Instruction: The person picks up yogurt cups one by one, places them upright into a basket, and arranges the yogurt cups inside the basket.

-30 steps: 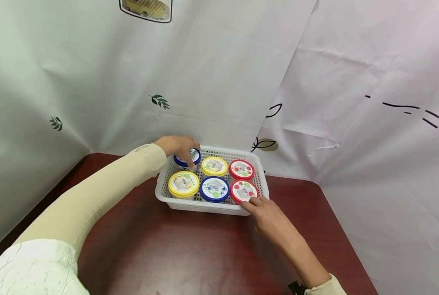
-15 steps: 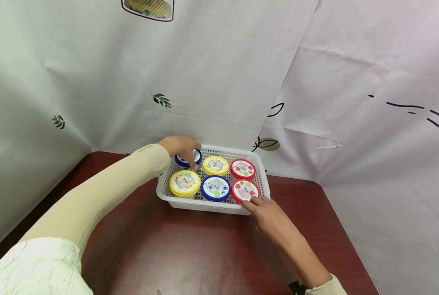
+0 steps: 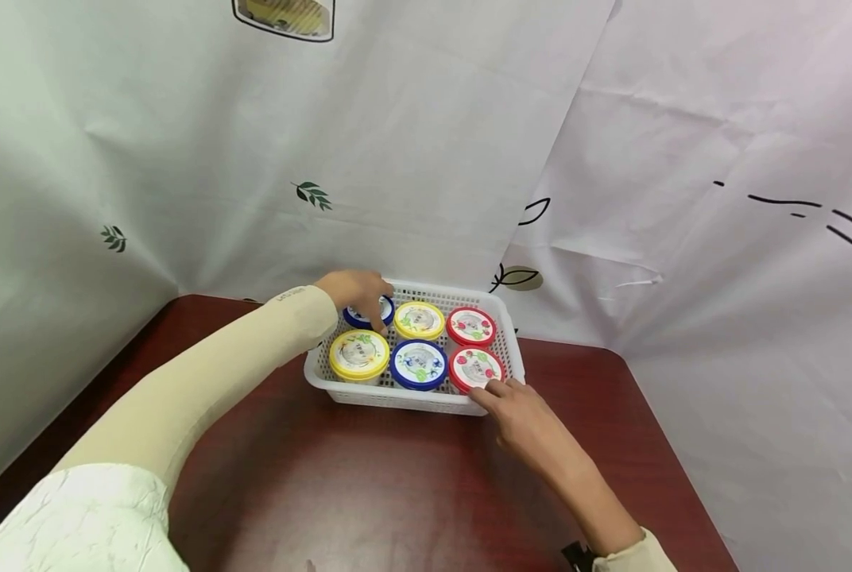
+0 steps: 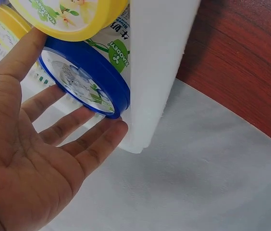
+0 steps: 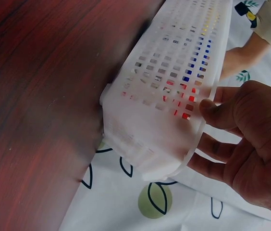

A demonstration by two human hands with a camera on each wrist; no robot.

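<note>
A white perforated plastic basket [image 3: 403, 401] holds two rows of round lidded tubs. My left hand [image 3: 357, 289] spans the blue-lidded tub [image 3: 388, 308] in the back left corner, its thumb at the near side. In the left wrist view, fingertips touch the edge of that tub's lid [image 4: 93, 72], and the thumb reaches beside a yellow lid [image 4: 73, 17]. My right hand [image 3: 522, 421] grips the basket's front right rim, beside a red-lidded tub [image 3: 474, 367]. In the right wrist view, the thumb [image 5: 215, 113] presses the outer wall while other fingers go behind the rim.
Inside the basket are also a front yellow-lidded tub [image 3: 358, 354], a front blue-lidded tub [image 3: 419, 365], a back yellow-lidded tub [image 3: 420, 320] and a back red-lidded tub [image 3: 471, 326]. The dark red table [image 3: 369, 485] meets a white patterned cloth [image 3: 412, 159] behind.
My left hand and the back left blue-lidded tub have shifted slightly right and toward the near side within the basket. The right hand keeps its hold on the rim.
</note>
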